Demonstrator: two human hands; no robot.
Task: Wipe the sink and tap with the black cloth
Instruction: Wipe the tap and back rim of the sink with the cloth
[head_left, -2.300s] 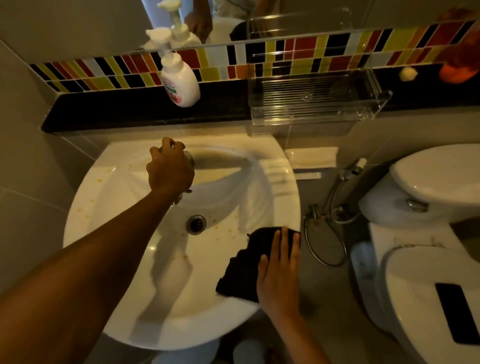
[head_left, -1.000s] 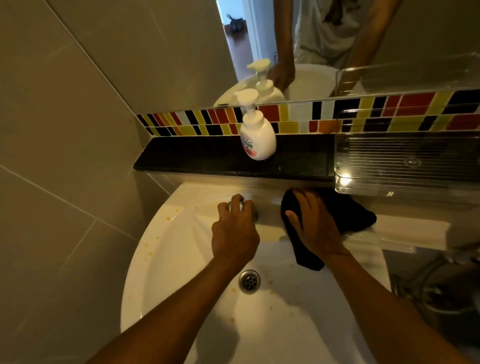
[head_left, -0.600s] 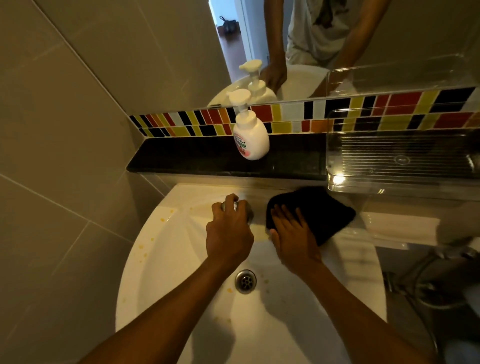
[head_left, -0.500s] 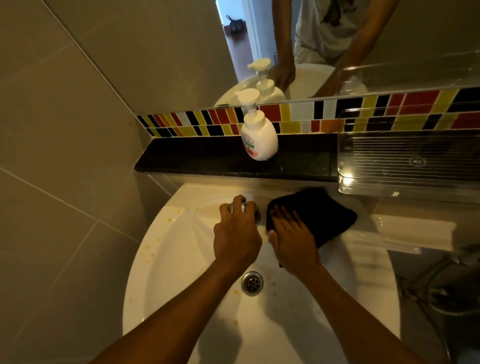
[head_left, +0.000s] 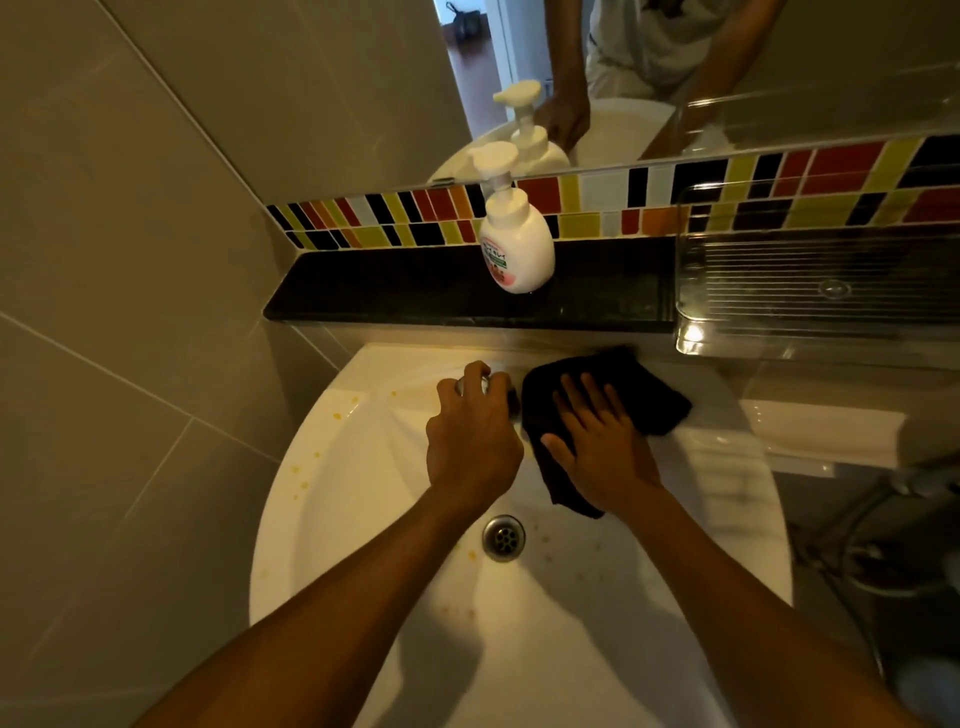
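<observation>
A white sink (head_left: 363, 519) fills the lower middle, with small orange specks on its left rim and near the metal drain (head_left: 503, 538). My left hand (head_left: 470, 441) is closed over the tap (head_left: 480, 385) at the back of the basin; only a bit of chrome shows between the fingers. Just right of it lies the black cloth (head_left: 644, 395), spread over the sink's back right rim. My right hand (head_left: 602, 447) presses flat on the cloth with fingers spread.
A white pump soap bottle (head_left: 517, 249) stands on the black ledge (head_left: 395, 291) behind the sink. A clear plastic tray (head_left: 821, 291) sits on the ledge at right. Above are coloured tiles and a mirror. A hose hangs at the right.
The cloth, under my right hand, went from the sink's front right rim to the back right rim beside the tap. My left hand has stayed on the tap.
</observation>
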